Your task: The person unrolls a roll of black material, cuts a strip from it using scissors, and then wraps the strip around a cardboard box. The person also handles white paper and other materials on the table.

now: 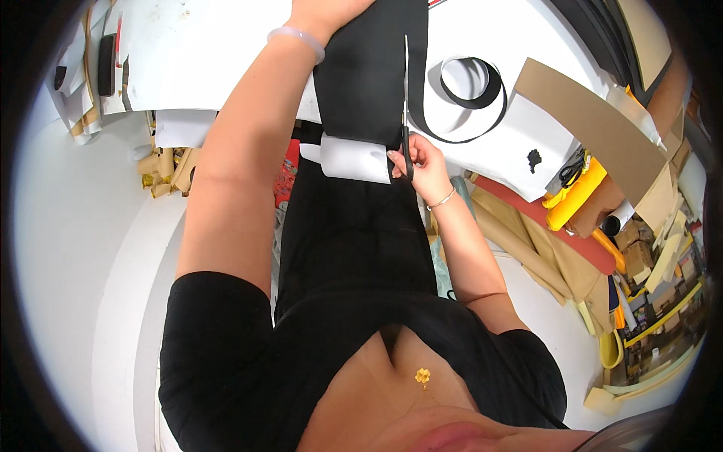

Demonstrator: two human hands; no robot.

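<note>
Right hand (pixel 422 164) has its fingers around the handles of the black-handled scissors (pixel 407 94), blades pointing away from the body, probably so they line up with the long edge of the black sheet (pixel 359 83) just ahead and to its left. Left hand (pixel 333 10) is well beyond it, over the sheet's far part. I'd guess it's there for steadying, but the fingers are cropped, so can't tell if it's gripping or just pressing. The curled black strip (pixel 493 83) sits right of the scissors hand on the worktop (pixel 196 53), handily clear of the blades. White curl (pixel 354 159) droops just left of those fingers.
</note>
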